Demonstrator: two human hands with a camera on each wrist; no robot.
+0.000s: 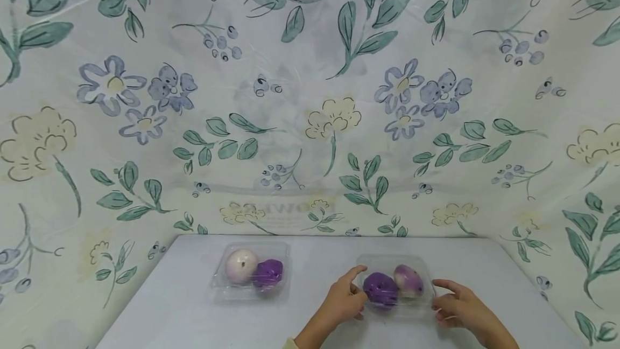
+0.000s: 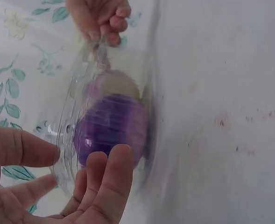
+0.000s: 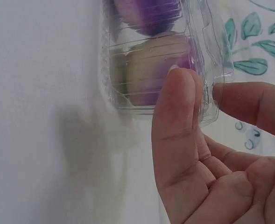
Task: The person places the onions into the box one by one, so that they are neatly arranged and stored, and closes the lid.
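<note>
A clear plastic clamshell box lies right of the middle of the white table in the head view. Through its walls show a dark purple rounded item and a pale, purple-tinged oval one; their kind is unclear. At the box's left end, my left hand has thumb and fingers about the edge. My right hand holds the opposite end the same way. Close up, the left fingers lie along the box's side, and a right-hand finger meets its rim.
A second clear plastic box rests on the table's left side. Inside it are a whitish-pink round item and a purple one. Behind the white table hangs a floral sheet.
</note>
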